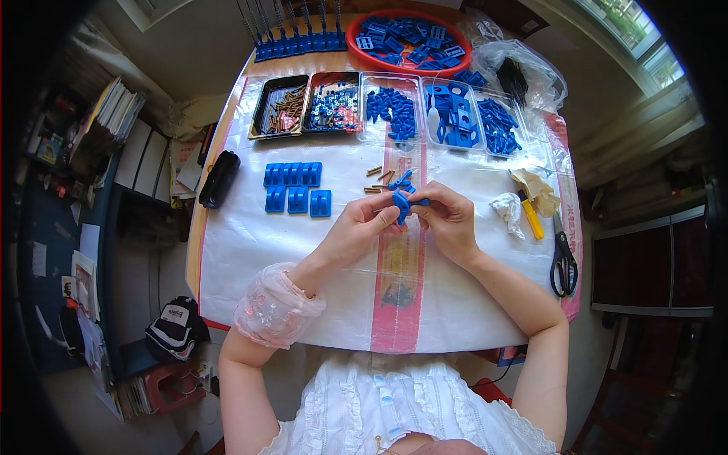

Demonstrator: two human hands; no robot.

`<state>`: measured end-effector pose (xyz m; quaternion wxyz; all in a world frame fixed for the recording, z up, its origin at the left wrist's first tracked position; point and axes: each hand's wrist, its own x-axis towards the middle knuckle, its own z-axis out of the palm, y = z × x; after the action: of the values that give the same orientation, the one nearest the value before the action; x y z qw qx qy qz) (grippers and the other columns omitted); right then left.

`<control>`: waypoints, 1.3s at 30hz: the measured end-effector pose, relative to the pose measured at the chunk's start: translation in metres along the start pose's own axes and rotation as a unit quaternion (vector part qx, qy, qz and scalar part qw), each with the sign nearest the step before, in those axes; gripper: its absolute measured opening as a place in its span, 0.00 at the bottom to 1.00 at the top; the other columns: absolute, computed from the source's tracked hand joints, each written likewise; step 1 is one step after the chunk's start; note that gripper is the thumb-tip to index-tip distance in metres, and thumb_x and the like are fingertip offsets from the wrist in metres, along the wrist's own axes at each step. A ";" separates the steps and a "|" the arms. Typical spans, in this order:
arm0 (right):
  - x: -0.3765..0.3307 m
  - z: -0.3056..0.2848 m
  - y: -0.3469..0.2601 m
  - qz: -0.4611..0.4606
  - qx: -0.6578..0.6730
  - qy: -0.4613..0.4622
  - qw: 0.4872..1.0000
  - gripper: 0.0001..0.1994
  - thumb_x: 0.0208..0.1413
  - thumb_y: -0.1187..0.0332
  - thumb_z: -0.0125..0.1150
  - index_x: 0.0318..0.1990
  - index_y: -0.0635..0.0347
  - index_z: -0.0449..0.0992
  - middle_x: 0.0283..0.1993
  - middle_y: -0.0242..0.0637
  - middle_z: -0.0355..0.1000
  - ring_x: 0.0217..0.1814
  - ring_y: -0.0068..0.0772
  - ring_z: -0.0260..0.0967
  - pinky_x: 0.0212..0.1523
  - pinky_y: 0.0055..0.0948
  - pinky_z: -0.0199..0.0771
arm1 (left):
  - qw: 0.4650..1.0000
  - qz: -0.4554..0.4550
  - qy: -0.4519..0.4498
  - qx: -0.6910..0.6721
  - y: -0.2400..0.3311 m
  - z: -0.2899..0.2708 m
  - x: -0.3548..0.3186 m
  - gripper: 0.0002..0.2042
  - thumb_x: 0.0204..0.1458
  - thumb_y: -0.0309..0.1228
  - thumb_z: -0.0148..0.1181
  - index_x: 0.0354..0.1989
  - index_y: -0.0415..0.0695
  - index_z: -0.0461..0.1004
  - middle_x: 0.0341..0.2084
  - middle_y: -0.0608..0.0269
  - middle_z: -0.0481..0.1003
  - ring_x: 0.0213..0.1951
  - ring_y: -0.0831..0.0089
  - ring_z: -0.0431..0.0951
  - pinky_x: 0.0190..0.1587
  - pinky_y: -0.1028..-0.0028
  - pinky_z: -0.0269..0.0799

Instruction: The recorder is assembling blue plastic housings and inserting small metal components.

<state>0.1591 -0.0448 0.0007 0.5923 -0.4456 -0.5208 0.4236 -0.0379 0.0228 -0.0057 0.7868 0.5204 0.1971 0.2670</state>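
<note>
Over the middle of the table my left hand [358, 225] pinches a blue plastic part [400, 205] between thumb and fingers. My right hand [452, 221] meets it from the other side, fingertips closed on a small blue plastic piece [421, 202] against the part. Fingers hide much of where the two meet. Just beyond my hands lie several brass-coloured pins [374, 171] and a few loose small blue pieces [403, 181]. To the left, several blue parts with curved fronts [292, 174] stand in two rows.
Along the back sit a black tray of brass pins [256, 125], trays of small blue pieces, and a red basin [351, 39] of blue parts. Blue racks with springs [299, 47] stand behind. At right lie a yellow-handled tool [532, 220] and scissors [563, 269]; a black case [220, 179] lies left.
</note>
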 end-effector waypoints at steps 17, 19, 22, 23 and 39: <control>0.001 0.001 -0.002 -0.011 0.000 -0.005 1.000 0.11 0.57 0.85 0.63 0.46 0.64 0.83 0.40 0.32 0.76 0.31 0.17 0.70 0.27 0.18 0.68 | 0.999 0.018 0.025 0.038 0.006 0.004 -0.001 0.20 0.68 0.34 0.57 0.64 0.37 0.72 0.45 0.65 0.79 0.42 0.78 0.80 0.47 0.77 0.78; 0.002 0.002 -0.004 -0.005 -0.003 -0.001 1.000 0.12 0.58 0.84 0.63 0.47 0.63 0.82 0.41 0.32 0.76 0.31 0.17 0.70 0.28 0.17 0.68 | 0.999 0.020 0.034 0.020 0.008 0.007 -0.001 0.19 0.68 0.35 0.57 0.63 0.37 0.72 0.44 0.66 0.78 0.42 0.79 0.79 0.47 0.77 0.77; 0.002 0.004 -0.005 0.007 -0.017 0.005 1.000 0.12 0.59 0.83 0.63 0.50 0.62 0.81 0.40 0.32 0.77 0.31 0.16 0.71 0.29 0.17 0.70 | 0.999 0.003 0.039 -0.011 0.006 0.004 0.000 0.19 0.68 0.35 0.57 0.63 0.39 0.72 0.43 0.69 0.77 0.41 0.82 0.77 0.47 0.78 0.76; 0.001 0.006 -0.005 0.014 -0.029 0.007 0.999 0.13 0.60 0.82 0.63 0.51 0.62 0.80 0.40 0.32 0.78 0.31 0.16 0.72 0.30 0.17 0.71 | 0.999 -0.002 0.041 -0.019 0.007 0.004 0.000 0.19 0.68 0.36 0.56 0.63 0.40 0.73 0.42 0.69 0.77 0.40 0.82 0.76 0.47 0.78 0.75; 0.001 0.001 0.003 -0.094 -0.158 0.020 0.983 0.10 0.55 0.83 0.67 0.44 0.66 0.81 0.39 0.37 0.79 0.38 0.25 0.80 0.37 0.22 0.78 | 0.999 0.037 0.027 0.015 0.003 0.012 0.001 0.19 0.71 0.37 0.52 0.64 0.40 0.69 0.43 0.66 0.77 0.40 0.82 0.74 0.46 0.80 0.72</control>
<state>0.1584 -0.0431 -0.0022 0.5618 -0.4908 -0.6088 0.2699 -0.0304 0.0160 0.0012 0.7630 0.5318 0.2025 0.3066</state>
